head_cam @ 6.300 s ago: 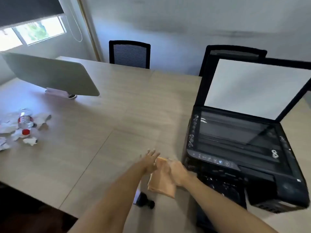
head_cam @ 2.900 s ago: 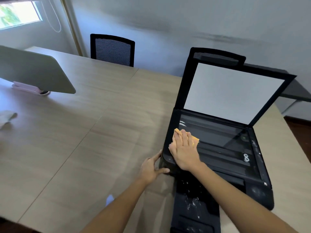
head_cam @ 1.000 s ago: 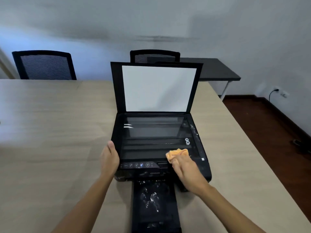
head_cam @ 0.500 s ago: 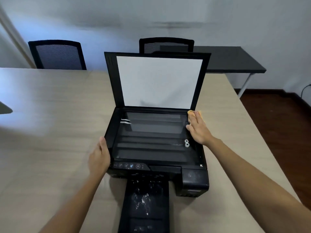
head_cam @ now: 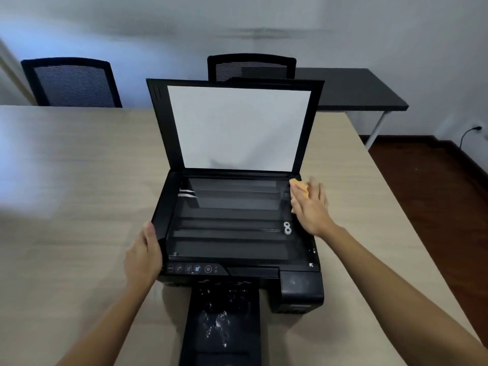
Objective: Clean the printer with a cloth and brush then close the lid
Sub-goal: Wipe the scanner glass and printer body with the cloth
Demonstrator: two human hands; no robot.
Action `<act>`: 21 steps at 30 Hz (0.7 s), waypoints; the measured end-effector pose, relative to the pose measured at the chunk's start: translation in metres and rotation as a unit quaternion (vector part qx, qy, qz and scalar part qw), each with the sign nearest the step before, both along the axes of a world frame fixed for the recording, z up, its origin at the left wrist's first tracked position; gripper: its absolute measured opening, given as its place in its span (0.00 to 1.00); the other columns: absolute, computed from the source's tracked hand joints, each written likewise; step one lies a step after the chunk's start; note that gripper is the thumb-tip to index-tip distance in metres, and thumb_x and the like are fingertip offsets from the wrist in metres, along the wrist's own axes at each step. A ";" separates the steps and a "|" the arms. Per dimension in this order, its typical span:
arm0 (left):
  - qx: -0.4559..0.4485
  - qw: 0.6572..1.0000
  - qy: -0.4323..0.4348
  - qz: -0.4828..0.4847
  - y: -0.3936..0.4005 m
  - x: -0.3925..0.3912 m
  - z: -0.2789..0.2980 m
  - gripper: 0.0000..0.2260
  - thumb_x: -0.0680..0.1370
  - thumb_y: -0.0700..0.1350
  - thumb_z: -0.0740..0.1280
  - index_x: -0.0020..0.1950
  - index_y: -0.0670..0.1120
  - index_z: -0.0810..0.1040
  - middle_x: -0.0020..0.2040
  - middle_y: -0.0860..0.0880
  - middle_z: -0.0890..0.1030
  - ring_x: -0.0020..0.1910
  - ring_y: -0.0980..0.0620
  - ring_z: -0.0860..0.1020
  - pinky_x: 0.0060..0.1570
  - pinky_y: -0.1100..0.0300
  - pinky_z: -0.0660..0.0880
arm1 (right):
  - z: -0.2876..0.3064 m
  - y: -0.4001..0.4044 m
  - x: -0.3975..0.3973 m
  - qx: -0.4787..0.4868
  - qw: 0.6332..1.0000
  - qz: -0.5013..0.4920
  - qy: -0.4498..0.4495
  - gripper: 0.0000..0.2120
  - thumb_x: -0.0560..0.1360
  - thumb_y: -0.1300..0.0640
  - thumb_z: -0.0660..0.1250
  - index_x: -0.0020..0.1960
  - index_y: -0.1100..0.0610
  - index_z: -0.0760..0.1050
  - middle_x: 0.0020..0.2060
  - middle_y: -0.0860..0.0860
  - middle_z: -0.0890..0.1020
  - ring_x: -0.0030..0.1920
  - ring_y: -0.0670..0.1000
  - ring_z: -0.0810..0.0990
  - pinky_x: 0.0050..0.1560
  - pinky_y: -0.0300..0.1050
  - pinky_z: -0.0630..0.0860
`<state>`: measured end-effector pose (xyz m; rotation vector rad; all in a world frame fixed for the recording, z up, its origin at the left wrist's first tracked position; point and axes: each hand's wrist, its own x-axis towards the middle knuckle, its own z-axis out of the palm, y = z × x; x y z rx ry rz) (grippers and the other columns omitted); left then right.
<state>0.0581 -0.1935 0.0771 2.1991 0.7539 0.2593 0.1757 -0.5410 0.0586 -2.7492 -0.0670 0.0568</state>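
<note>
Printer at table's near edge, lid up. Right hand flat, fingers spread, pressing orange cloth on glass back-right corner. Left hand wrapped on printer's front-left corner. Risk: push bumps lid, it drops on fingers. Count: one printer, one cloth, two chairs; no brush visible.
</note>
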 end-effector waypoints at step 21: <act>0.028 1.000 0.012 0.001 0.004 -0.001 -0.001 0.26 0.82 0.58 0.46 0.62 0.42 0.75 0.60 0.35 0.78 0.59 0.34 0.75 0.57 0.45 0.69 | 0.003 0.009 0.020 0.071 0.995 -0.013 0.066 0.28 0.81 0.52 0.48 0.78 0.52 0.41 0.75 0.64 0.59 0.66 0.66 0.67 0.67 0.56 0.64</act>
